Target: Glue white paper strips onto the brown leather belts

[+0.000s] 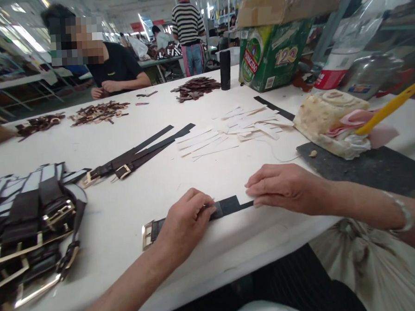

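a black leather belt strap (229,206) with a gold-toned buckle (147,235) is laid flat on a white work table (120,211), near its front edge. the left hand (185,226) is closed narrowly over the strap just behind the buckle. the right hand (286,188) is placed at the strap's far end, with the fingers touching it; whether it is gripped cannot be told. a stack of buckled belts (30,225) is kept to the left. two more belts (134,157), paper strips (227,133) and leather scraps (197,88) are laid beyond. a co-worker (116,70) is seated across the table.
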A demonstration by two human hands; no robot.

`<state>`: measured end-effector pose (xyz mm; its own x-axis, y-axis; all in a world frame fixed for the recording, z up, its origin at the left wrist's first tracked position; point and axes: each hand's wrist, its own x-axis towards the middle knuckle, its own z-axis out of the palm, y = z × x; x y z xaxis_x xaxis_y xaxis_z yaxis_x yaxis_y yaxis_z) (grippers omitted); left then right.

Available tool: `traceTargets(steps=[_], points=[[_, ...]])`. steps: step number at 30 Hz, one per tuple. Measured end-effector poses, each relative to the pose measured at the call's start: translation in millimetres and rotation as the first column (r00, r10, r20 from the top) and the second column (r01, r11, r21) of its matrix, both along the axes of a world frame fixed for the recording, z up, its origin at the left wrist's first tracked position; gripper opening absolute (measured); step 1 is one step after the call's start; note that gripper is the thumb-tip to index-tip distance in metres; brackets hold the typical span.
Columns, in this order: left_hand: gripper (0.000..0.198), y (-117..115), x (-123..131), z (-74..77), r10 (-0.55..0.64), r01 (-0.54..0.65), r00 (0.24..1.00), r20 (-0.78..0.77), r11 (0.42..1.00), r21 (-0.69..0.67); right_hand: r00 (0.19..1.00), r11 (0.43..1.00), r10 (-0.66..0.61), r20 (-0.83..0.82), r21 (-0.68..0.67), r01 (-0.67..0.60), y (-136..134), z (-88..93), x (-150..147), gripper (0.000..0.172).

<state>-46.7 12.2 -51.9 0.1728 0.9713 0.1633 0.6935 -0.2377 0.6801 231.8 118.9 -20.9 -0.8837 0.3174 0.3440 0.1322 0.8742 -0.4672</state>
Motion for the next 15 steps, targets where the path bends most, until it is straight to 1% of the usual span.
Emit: traceTargets(steps=[3, 5, 8, 15], points=[[0.009, -2, 6, -12.5, 0.007, -0.008, 1.0, -0.026, 1.0, -0.012, 1.0, 1.0, -0.015, -0.001, 0.008, 0.015, -7, -30.0, -12, 0.014], [0.01, -1, 8, -15.6, 0.022, -0.022, 0.999, -0.034, 1.0, -0.016, 0.999, 0.999, -0.039, -0.03, 0.009, 0.039, -11, -41.0, -19, 0.014], [0.013, 1, 7, -16.6, 0.043, -0.044, 0.999, -0.025, 0.999, -0.024, 0.997, 0.998, -0.049, -0.057, 0.025, 0.05, -13, -47.3, -28, 0.014], [0.013, 0, 7, -15.4, 0.066, -0.066, 0.998, -0.018, 0.997, -0.051, 0.998, 0.997, -0.038, -0.046, 0.061, 0.041, -14, -52.2, -40, 0.009]])
